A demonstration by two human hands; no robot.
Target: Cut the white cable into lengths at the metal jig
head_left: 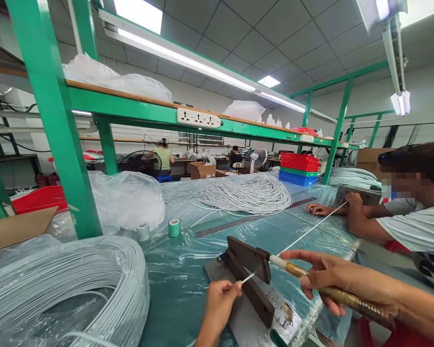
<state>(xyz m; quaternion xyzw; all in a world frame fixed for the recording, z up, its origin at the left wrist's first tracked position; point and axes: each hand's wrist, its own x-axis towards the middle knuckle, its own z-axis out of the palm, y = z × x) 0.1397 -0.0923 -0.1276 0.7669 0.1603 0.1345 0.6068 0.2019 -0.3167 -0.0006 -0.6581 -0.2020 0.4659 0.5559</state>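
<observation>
My left hand [220, 300] is closed in a pinch on the end of a thin white cable [247, 278] at the front of a brown metal cutter [251, 277]. My right hand [327, 279] is wrapped round the cutter's long brass-coloured lever handle [342, 296]. The white cable [311, 229] runs on behind the blade, up and to the right, toward a co-worker's hands [352, 200]. The cutter stands on a grey base plate [238, 313] on the green plastic-covered table [181, 279].
A big coil of grey-white cable [68, 289] lies at front left, another pile [246, 193] mid-table. Tape rolls [174, 227] and a long steel ruler [238, 224] lie between. A green rack post [63, 125] stands left. A co-worker [412, 212] leans on the table at right; stacked bins [298, 168] behind.
</observation>
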